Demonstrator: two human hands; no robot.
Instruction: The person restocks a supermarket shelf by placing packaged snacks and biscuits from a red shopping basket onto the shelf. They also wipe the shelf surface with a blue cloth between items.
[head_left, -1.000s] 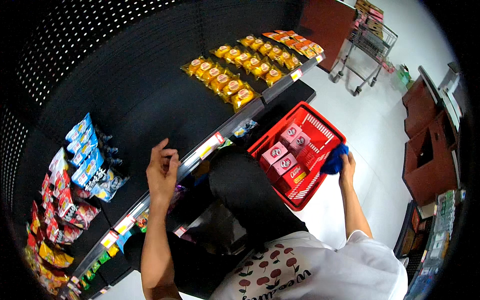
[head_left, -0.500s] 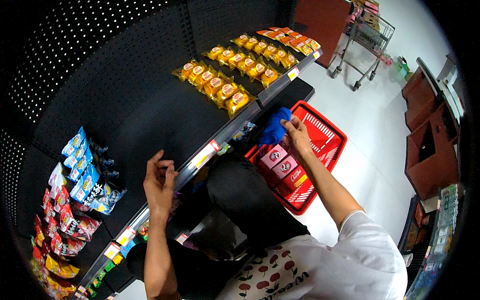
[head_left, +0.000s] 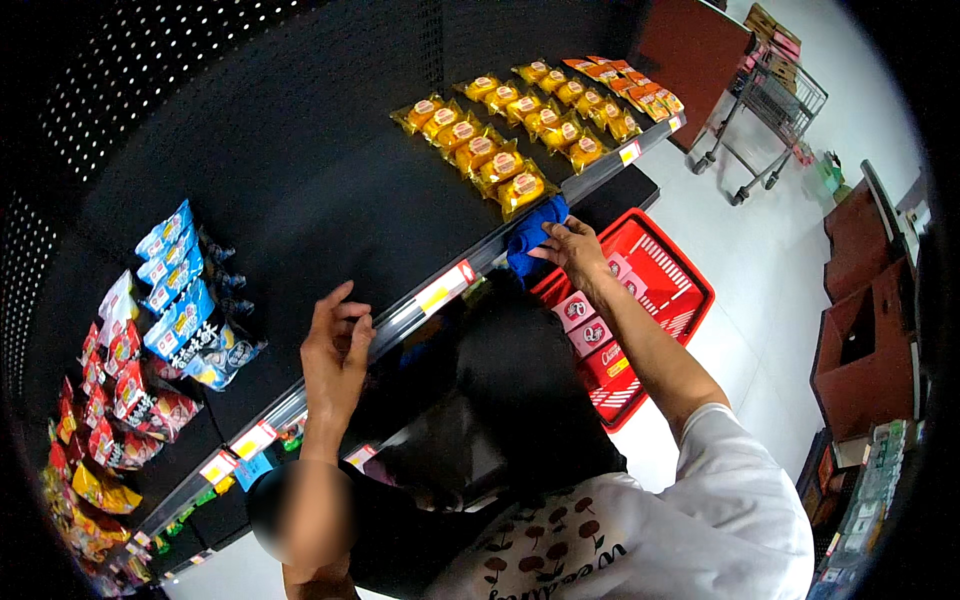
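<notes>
My right hand [head_left: 572, 252] pinches a bunched blue cloth [head_left: 534, 236] at the front edge of the black shelf [head_left: 300, 265], just below the nearest row of yellow wrapped cakes [head_left: 480, 150]. Over the shelf's front rail, my left hand [head_left: 338, 345] holds nothing, its fingers loosely bent and apart. Beneath my right forearm a red shopping basket [head_left: 690, 300] holds pink boxes [head_left: 588, 325], partly covered by the arm.
Blue snack bags [head_left: 185, 305] and red snack bags [head_left: 140, 405] stand on the shelf's left part. Orange packets [head_left: 630, 85] lie at its far end. Price labels [head_left: 447, 287] line the rail. A wire shopping cart [head_left: 780, 105] and brown cabinets [head_left: 865, 330] stand across the pale floor.
My right hand has brought the blue cloth from above the basket to the shelf's front edge. The whole view has shifted slightly; my left hand keeps its loose pose near the rail.
</notes>
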